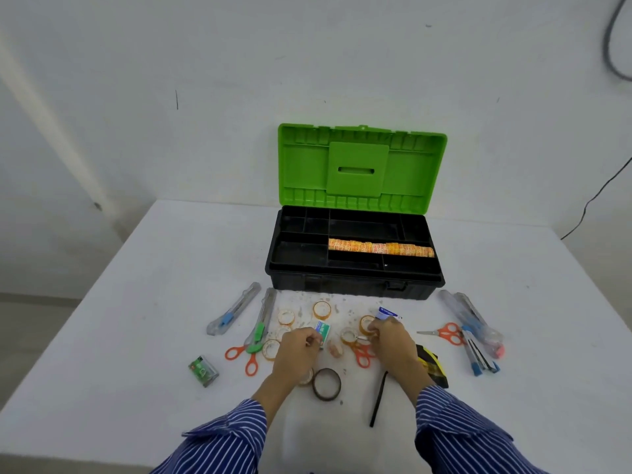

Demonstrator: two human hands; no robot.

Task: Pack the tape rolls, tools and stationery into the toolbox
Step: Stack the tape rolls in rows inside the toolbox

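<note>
The black toolbox [284, 268] stands open at the table's far side, its green lid [362, 165] upright. A long row of orange tape rolls [379, 248] lies in its tray. In front of it, small clear tape rolls [321, 309] are scattered. My left hand [297, 350] pinches a small green-and-white box [323, 330]. My right hand [393, 340] closes on a small tape roll [366, 323] next to a blue-and-white packet [388, 313]. A larger dark tape roll [326, 384] lies between my wrists.
Two utility knives [236, 307] and orange scissors [244, 357] lie at the left, with a small green staple box [203, 370]. More knives and pens [475, 323], further orange scissors [448, 332], a black-yellow object [432, 366] and a black strip [378, 398] lie at the right.
</note>
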